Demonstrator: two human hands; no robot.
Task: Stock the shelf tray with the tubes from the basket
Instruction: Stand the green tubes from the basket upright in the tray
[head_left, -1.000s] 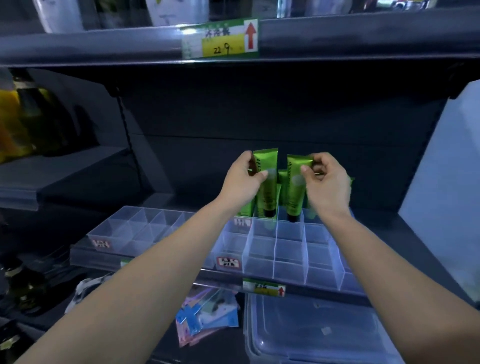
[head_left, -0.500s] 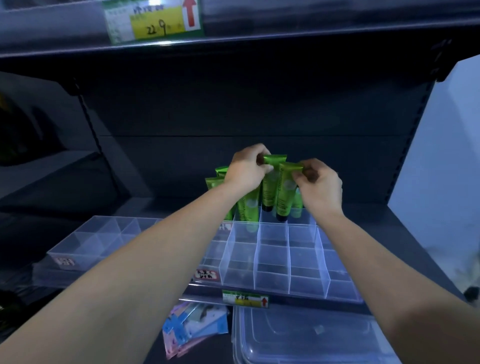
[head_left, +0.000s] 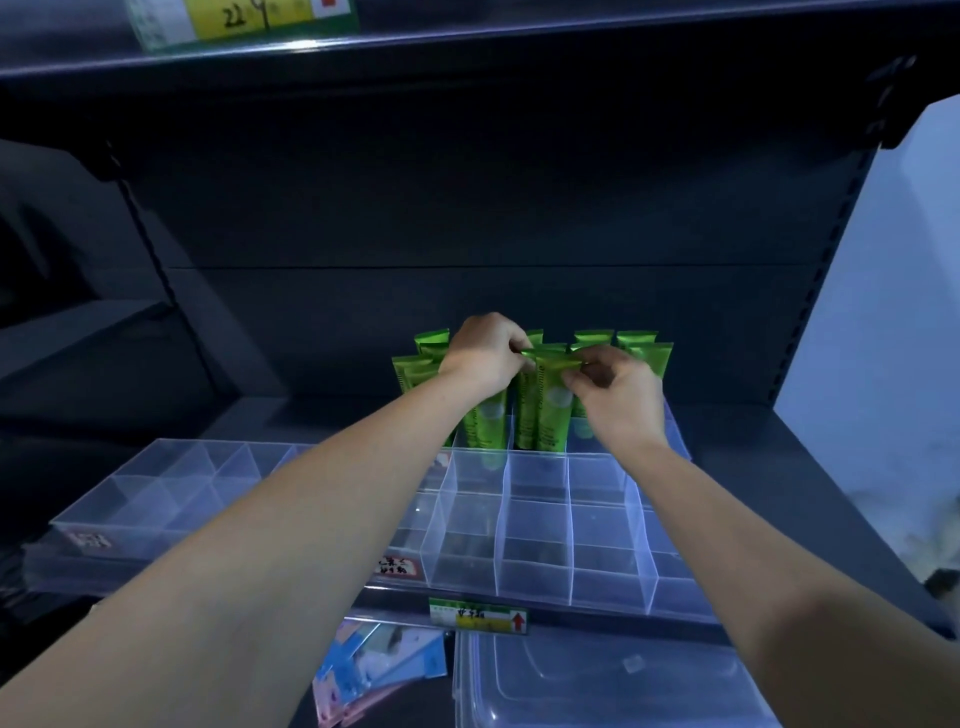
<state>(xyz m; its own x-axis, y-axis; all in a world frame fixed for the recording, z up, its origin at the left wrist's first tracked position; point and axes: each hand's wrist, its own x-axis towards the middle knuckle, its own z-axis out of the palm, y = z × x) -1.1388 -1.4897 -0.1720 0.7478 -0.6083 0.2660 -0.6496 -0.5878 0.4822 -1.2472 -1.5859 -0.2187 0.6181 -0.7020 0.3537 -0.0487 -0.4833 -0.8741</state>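
Note:
A clear divided shelf tray (head_left: 535, 540) lies on the dark shelf. Several green tubes (head_left: 641, 351) stand upright, cap down, in its back rows. My left hand (head_left: 483, 353) pinches the crimped top of a green tube (head_left: 527, 410) in the second row. My right hand (head_left: 615, 395) pinches the top of the neighbouring green tube (head_left: 553, 410), right beside it. Both tubes have their caps down inside the tray's cells. The basket is out of view.
A second clear divided tray (head_left: 156, 483) sits to the left. Price tags hang on the upper shelf edge (head_left: 244, 18) and lower shelf edge (head_left: 478, 616). Below lie a clear plastic lidded box (head_left: 597, 680) and flat blue packets (head_left: 374, 670). A dark back panel closes the shelf.
Both hands have lowered the two tubes from above the tray down into its cells. The view has tilted down and moved closer.

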